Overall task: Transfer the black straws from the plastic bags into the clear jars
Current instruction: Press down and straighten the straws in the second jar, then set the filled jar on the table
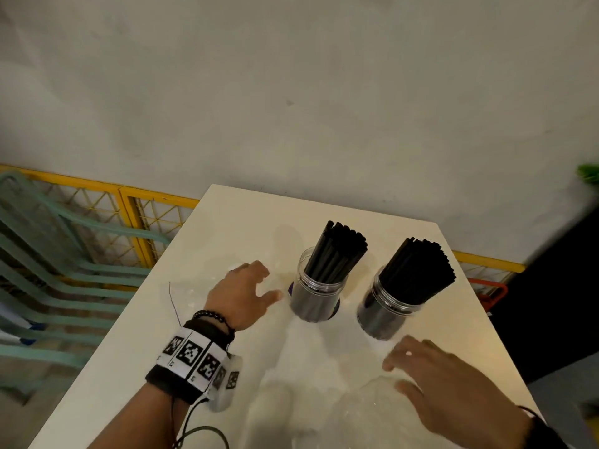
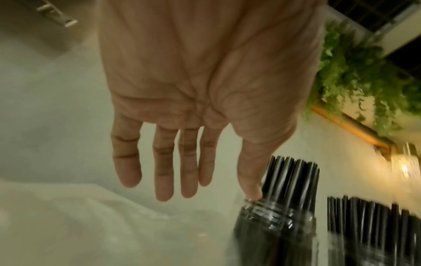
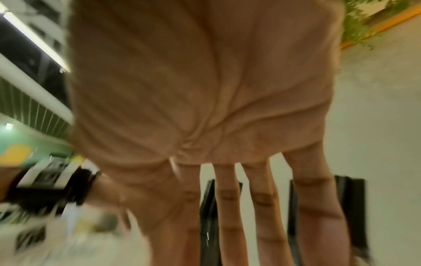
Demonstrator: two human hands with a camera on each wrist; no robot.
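Two clear jars stand on the white table (image 1: 136, 345), each packed with black straws: the left jar (image 1: 316, 294) and the right jar (image 1: 387, 311). Their straw bundles (image 1: 340, 251) (image 1: 421, 270) lean to the right. My left hand (image 1: 249, 293) hovers just left of the left jar, fingers straight and spread, holding nothing; in the left wrist view its thumb (image 2: 250, 181) is close to that jar's rim (image 2: 271, 210). My right hand (image 1: 431, 377) hovers in front of the right jar, fingers spread and empty, over a crumpled clear plastic bag (image 1: 356, 409).
A second clear bag (image 2: 75, 221) lies flat under and left of my left hand. A yellow mesh fence (image 1: 129, 215) and stacked green chairs (image 1: 48, 260) stand left of the table. A dark panel (image 1: 557, 303) stands to the right.
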